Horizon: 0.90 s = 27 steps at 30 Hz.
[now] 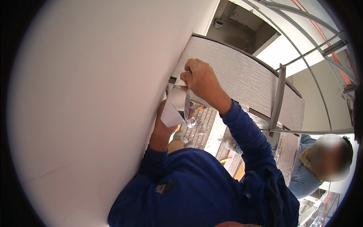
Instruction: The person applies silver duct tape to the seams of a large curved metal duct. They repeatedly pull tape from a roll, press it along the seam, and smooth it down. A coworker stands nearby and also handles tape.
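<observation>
My right hand (204,80) is closed in a pinch on the upper end of a strip of shiny tape, close to the foil-covered duct. From it the tape (182,88) runs down to my left hand (162,120), which is wrapped round what looks like the tape's roll. A folded piece of white backing paper (172,114) hangs in front of the left palm and hides much of it. Some left fingertips show at the roll's right side. Both hands are beside the white wall (94,94).
Silver foil insulation covers the big duct (242,70) ahead. A grey metal hanger (278,100) crosses it at right, with ceiling rails (302,56) beyond. Below lies a perforated metal platform (206,125) with paper scraps. Another person (306,170) stands at the right.
</observation>
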### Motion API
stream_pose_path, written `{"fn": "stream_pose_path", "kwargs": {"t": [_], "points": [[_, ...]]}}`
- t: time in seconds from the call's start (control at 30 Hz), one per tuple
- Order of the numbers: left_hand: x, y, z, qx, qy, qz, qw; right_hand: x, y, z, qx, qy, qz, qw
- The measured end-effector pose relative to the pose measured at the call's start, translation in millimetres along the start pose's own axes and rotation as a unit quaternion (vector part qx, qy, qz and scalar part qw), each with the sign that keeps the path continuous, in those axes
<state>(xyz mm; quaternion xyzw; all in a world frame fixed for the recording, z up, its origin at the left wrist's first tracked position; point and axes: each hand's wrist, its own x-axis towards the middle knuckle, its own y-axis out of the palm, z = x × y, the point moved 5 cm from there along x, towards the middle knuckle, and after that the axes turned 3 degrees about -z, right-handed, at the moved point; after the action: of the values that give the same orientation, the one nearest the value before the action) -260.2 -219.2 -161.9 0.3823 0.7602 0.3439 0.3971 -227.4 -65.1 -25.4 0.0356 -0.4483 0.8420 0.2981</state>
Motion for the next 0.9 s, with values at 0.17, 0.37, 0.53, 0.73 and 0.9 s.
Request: {"fn": "stream_pose_path", "kwargs": {"t": [0.17, 0.37, 0.53, 0.73, 0.9], "points": [[3, -4, 2, 0.02, 0.009, 0.012, 1.0, 7, -1, -3, 0.008, -0.014, -0.003, 1.0], [5, -1, 0, 0.025, -0.002, 0.045, 0.999, 12, -5, 0, 0.087, 0.068, 0.051, 0.993], [5, 1, 0, 0.004, 0.005, 0.043, 0.999, 18, 2, 8, -0.041, 0.05, 0.044, 0.997], [10, -7, 4, -0.006, -0.029, 0.041, 0.999, 21, -4, -5, 0.063, 0.094, 0.074, 0.991], [10, -6, 5, 0.001, -0.023, 0.032, 0.999, 15, -22, -16, 0.022, 0.075, 0.087, 0.993]]}}
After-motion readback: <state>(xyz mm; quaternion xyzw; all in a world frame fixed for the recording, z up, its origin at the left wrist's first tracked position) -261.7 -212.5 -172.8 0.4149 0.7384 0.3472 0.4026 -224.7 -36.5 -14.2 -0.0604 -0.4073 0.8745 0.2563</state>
